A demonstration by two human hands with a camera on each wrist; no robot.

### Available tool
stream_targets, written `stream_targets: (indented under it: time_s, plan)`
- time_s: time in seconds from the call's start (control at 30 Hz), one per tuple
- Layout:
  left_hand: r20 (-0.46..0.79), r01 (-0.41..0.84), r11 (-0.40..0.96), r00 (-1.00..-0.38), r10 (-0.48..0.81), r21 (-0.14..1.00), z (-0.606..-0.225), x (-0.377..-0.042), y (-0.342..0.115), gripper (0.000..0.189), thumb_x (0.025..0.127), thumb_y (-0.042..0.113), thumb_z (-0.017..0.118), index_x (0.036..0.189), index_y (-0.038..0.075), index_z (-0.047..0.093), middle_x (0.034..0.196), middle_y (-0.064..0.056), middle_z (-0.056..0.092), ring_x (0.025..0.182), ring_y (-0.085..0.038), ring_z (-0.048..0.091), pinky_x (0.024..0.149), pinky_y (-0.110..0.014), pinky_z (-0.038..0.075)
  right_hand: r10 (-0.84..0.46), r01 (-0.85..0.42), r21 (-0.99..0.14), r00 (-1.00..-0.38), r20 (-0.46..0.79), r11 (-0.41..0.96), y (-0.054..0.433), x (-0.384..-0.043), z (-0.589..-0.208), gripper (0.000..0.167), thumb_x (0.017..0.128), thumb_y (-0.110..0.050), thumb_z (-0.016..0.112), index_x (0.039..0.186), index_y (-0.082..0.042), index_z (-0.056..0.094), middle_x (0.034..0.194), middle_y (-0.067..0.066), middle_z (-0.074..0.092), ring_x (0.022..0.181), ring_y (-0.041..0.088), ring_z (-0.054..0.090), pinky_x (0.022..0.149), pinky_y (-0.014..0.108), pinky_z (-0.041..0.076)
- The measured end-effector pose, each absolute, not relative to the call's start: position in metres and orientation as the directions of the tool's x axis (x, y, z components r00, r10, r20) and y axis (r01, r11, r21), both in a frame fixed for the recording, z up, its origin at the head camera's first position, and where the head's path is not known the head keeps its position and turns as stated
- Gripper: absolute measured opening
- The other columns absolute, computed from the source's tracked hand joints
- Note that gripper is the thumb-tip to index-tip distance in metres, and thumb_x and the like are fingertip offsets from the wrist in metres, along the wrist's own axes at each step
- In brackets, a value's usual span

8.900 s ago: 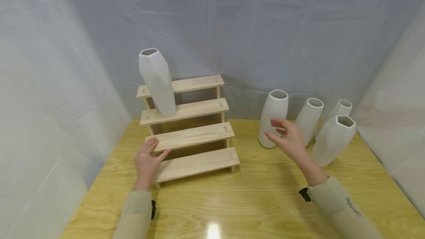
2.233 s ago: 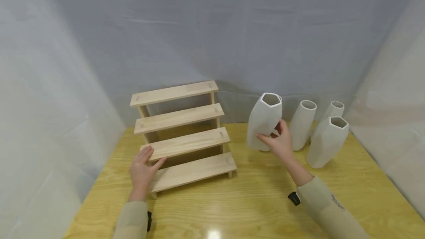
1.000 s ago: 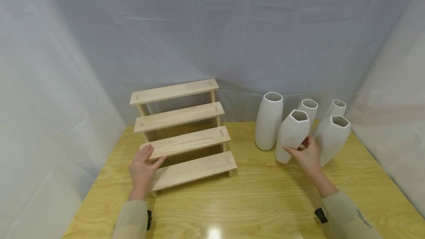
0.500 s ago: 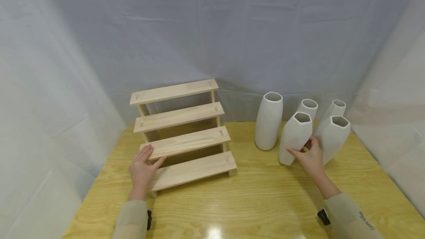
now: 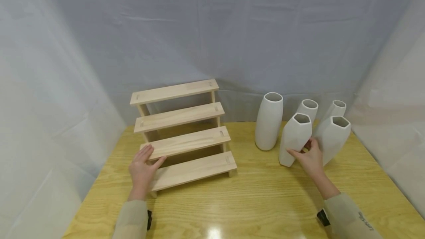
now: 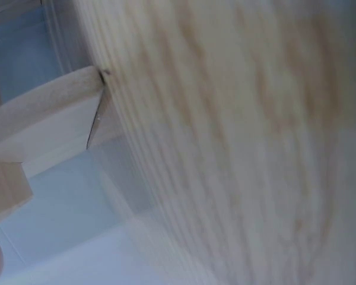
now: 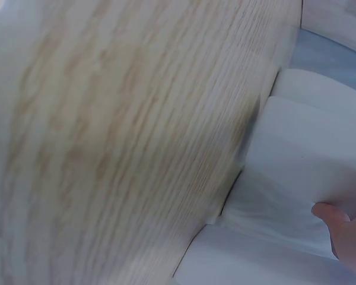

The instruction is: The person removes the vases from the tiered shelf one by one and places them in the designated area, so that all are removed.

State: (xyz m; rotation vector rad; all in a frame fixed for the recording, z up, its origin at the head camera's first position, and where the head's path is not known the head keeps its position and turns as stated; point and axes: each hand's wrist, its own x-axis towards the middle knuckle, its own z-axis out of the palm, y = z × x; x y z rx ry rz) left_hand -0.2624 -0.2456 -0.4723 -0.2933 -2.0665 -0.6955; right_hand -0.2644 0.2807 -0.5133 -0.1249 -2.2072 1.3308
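At the right of the table my right hand (image 5: 312, 156) grips a white faceted vase (image 5: 293, 137), thumb on its near left side and fingers partly hidden behind it. The vase appears to stand on the table, close against another white faceted vase (image 5: 333, 139). In the right wrist view the thumb (image 7: 338, 228) touches a white vase surface (image 7: 285, 202). To the left is a four-tier wooden step shelf (image 5: 186, 143). My left hand (image 5: 142, 172) rests at its left end, fingertips over the second tier from the bottom and thumb stretched towards the lowest tier.
A rounded white vase (image 5: 269, 121) stands left of the held one. Behind are a slim white vase (image 5: 308, 108) and another white vase (image 5: 337, 109), both partly hidden. Pale cloth (image 5: 212, 28) hangs behind the wooden table (image 5: 225, 209) and at both sides.
The faceted vase stood on the shelf's left side 8.9 s ago. My right hand has since carried it right, past the rounded vase; in the last half second nothing visibly moves. My left hand stays put.
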Motion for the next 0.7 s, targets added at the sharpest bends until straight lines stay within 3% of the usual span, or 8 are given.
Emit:
stream_targets:
  time_s: [0.2, 0.43, 0.7]
  plan:
    - [0.841, 0.472, 0.811, -0.539, -0.046, 0.346, -0.4725, -0.2626, -0.2451, 0.057, 0.047, 0.016, 0.084, 0.095, -0.007, 0.065, 0.101, -0.02, 0.061, 0.094, -0.035, 0.058, 0.084, -0.045, 0.045, 0.343, -0.21, -0.834, -0.839, 0.422, 0.51, 0.2821, -0.266, -0.5178, 0.071, 0.063, -0.031, 0.079, 0.115, -0.003, 0.039, 0.101, 0.007, 0.048, 0.089, 0.013, 0.047, 0.068, 0.009, 0.045]
    - [0.83, 0.462, 0.812, -0.556, -0.049, 0.357, -0.4737, -0.2625, -0.2469, 0.057, 0.052, 0.025, 0.083, 0.095, -0.007, 0.065, 0.102, -0.02, 0.061, 0.095, -0.035, 0.058, 0.085, -0.043, 0.045, 0.341, -0.218, -0.835, -0.838, 0.426, 0.506, 0.2815, -0.2662, -0.5192, 0.07, 0.064, -0.03, 0.079, 0.115, -0.003, 0.039, 0.1, 0.006, 0.048, 0.087, 0.012, 0.047, 0.068, 0.01, 0.045]
    - [0.816, 0.449, 0.808, -0.574, -0.065, 0.381, -0.4732, -0.2628, -0.2461, 0.056, 0.05, 0.022, 0.084, 0.094, -0.007, 0.065, 0.102, -0.02, 0.061, 0.094, -0.035, 0.058, 0.09, -0.035, 0.043, 0.341, -0.203, -0.836, -0.844, 0.413, 0.51, 0.2781, -0.2633, -0.513, 0.073, 0.064, -0.03, 0.079, 0.116, 0.0, 0.038, 0.102, 0.01, 0.048, 0.089, 0.015, 0.046, 0.069, 0.011, 0.045]
